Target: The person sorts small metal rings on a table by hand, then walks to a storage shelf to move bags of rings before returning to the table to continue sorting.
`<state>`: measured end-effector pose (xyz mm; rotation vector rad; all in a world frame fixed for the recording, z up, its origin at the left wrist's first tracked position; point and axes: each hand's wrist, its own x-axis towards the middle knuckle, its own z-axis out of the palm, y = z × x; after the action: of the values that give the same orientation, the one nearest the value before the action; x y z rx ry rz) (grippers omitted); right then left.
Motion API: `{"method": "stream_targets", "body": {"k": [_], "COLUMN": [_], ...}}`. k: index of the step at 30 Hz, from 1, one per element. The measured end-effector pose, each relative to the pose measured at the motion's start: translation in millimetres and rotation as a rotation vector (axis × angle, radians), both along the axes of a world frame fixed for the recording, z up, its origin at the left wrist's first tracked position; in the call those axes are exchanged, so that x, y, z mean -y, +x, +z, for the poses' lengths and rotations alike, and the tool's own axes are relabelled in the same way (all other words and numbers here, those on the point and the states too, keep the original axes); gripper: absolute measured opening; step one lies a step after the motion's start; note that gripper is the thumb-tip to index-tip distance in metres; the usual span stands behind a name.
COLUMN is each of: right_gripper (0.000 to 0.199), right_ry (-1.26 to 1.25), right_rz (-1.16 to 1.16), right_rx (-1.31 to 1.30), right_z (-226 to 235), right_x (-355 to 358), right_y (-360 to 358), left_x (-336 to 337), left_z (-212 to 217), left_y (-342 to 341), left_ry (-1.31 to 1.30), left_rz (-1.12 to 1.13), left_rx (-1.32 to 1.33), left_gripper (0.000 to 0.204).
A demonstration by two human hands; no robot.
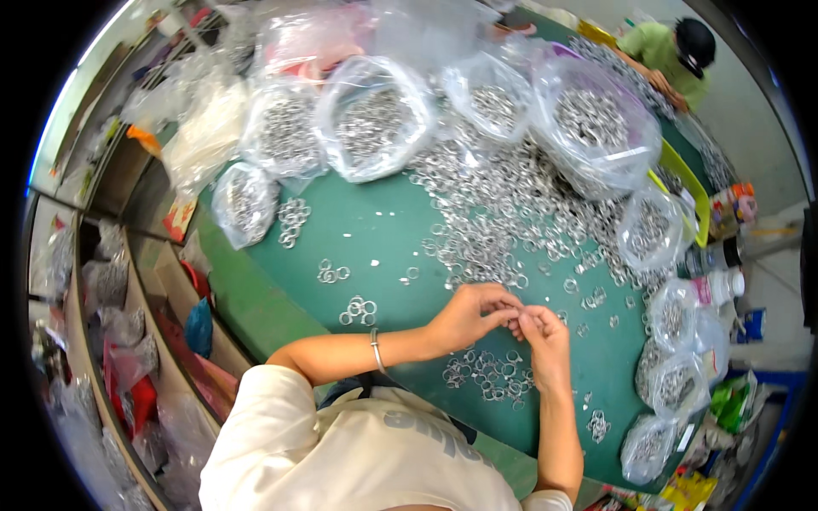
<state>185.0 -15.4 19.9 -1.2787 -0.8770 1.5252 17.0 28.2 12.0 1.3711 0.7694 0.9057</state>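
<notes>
My left hand [473, 319], with a metal bangle [375, 347] on its wrist, meets my right hand [547, 341] above the green tabletop [388, 302]. Both hands are closed, thumbs and fingers pinched together at the tips. Whatever sits between them is too small and too covered to make out. Just below the hands lies a loose cluster of silver-coloured metal rings [490, 377]. Beyond the fingertips spreads a large heap of similar rings [503, 209]. To the left of my left hand is a little group of rings [358, 311].
Clear plastic bags of rings [371, 123] line the far side, with another large bag [596, 128] at far right. Smaller bags [673, 383] and a white bottle [720, 288] edge the right. A co-worker in green [669, 55] sits beyond. Shelves [141, 341] stand left.
</notes>
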Motion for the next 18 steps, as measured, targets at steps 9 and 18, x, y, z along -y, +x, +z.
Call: {"method": "stream_targets", "body": {"k": [9,18], "right_gripper": [0.016,0.025], "right_ry": [0.250,0.462], "right_rz": [0.301,1.007], "right_rx": [0.345,0.586], "right_z": [1,32], "right_x": [20,24], "right_y": [-31,-95], "left_x": [41,138], "left_z": [15,55], "left_y": [-55,-180], "left_ry": [0.210,0.268], "left_rz": [0.287,0.853], "left_rx": [-0.066,-0.327], "left_gripper": [0.012,0.011]}}
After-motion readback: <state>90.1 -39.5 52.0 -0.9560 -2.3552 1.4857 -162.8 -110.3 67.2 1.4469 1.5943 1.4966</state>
